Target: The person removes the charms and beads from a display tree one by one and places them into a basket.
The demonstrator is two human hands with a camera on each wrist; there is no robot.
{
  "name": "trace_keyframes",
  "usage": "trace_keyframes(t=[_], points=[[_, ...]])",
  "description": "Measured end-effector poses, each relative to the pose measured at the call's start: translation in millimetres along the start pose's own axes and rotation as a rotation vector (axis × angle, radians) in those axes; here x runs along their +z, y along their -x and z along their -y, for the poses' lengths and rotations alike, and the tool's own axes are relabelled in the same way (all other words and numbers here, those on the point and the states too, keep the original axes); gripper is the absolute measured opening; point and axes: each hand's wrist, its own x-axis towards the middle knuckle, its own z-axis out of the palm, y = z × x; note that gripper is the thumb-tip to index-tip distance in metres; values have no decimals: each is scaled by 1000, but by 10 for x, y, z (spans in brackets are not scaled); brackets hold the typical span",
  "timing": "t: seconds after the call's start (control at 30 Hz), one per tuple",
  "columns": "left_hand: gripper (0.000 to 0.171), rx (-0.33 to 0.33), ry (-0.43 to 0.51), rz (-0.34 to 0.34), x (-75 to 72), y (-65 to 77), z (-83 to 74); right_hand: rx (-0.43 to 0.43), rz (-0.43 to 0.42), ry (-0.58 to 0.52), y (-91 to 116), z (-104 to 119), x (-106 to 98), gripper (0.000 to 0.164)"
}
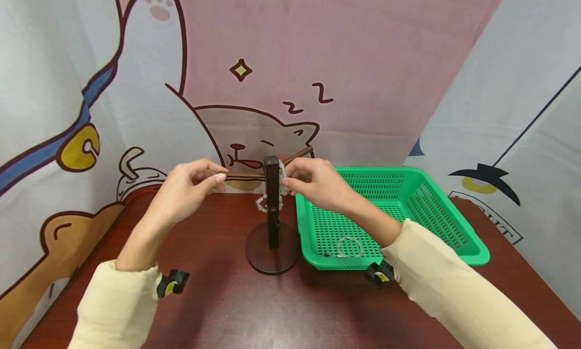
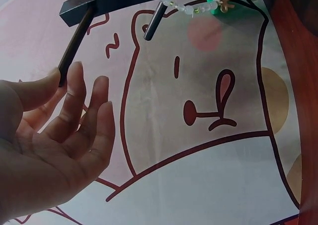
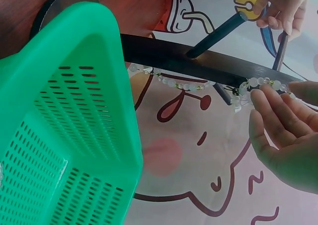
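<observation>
A dark wooden stand with a round base [image 1: 258, 262] and an upright post [image 1: 273, 187] has pegs sticking out to its sides. My left hand [image 1: 192, 186] pinches the tip of the left upper peg [image 2: 74, 46] between thumb and index finger, the other fingers loosely bent. Just right of the post's top, my right hand [image 1: 320, 182] pinches a clear beaded bracelet [image 3: 263, 82] with thumb and fingertips. Another beaded bracelet [image 3: 184, 85] hangs lower on the stand, partly hidden behind the post in the head view.
To the stand's right, a green perforated basket [image 1: 478, 253] sits on the reddish-brown table [image 1: 199, 288]. A pale bracelet [image 1: 350, 238] lies inside, near its front wall. Behind the table hangs a cartoon-printed cloth [image 1: 363, 61].
</observation>
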Motion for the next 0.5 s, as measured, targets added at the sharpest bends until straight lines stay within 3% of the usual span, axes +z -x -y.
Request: trace_keyframes(t=[0.5], points=[[17, -1, 8, 0, 10, -3, 6, -40, -28, -3, 31, -30, -68, 6]])
